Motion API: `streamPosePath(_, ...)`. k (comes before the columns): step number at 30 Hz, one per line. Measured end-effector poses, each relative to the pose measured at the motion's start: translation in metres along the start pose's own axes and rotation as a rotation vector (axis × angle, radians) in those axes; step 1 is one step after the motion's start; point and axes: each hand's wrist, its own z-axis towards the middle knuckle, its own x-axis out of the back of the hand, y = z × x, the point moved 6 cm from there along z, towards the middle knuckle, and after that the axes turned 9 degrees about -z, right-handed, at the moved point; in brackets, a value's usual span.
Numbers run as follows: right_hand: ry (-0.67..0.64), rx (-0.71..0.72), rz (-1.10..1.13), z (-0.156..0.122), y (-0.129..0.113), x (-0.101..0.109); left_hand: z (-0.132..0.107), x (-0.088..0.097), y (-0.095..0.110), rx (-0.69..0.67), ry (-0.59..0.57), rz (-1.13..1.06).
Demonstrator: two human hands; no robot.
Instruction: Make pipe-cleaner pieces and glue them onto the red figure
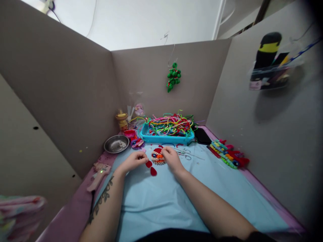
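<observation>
A small round craft piece [157, 156] of pipe cleaners, with red, orange and pale cream bands and a blue spot like an eye, is between my hands. My right hand [172, 158] has its fingers closed at the right edge of this piece. On the other side, my left hand [136, 160] is pinched, its fingertips just above a red felt-like oval [148, 164]. Whether it grips that oval or something smaller is hidden. Another red oval [153, 171] lies on the blue cloth [161, 201] a little nearer to me.
Behind stands a blue tray [166, 138] heaped with colourful pipe cleaners. Scissors [186, 155] and a dark phone-like slab [202, 136] are at right, with finished-looking craft pieces [228, 154] beyond. At left are a metal bowl [116, 144] and a pink glue gun [99, 176]. Partitions enclose the table.
</observation>
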Motion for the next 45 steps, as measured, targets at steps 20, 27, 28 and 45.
streamPosePath(20, -0.458, -0.321, 0.251, -0.026, -0.002, -0.037, -0.005, 0.001, 0.009, -0.114, 0.142, -0.150)
streamPosePath(27, -0.347, -0.260, 0.336, -0.026, -0.002, -0.035, -0.004, -0.003, 0.010, -0.102, 0.128, -0.140)
streamPosePath(28, -0.333, -0.241, 0.324, -0.026, -0.002, -0.034, -0.003, -0.002, 0.008, -0.099, 0.140, -0.146)
streamPosePath(45, -0.428, 0.147, -0.488, -0.024, 0.010, -0.039, 0.004, -0.009, -0.036, 0.117, -0.141, 0.192)
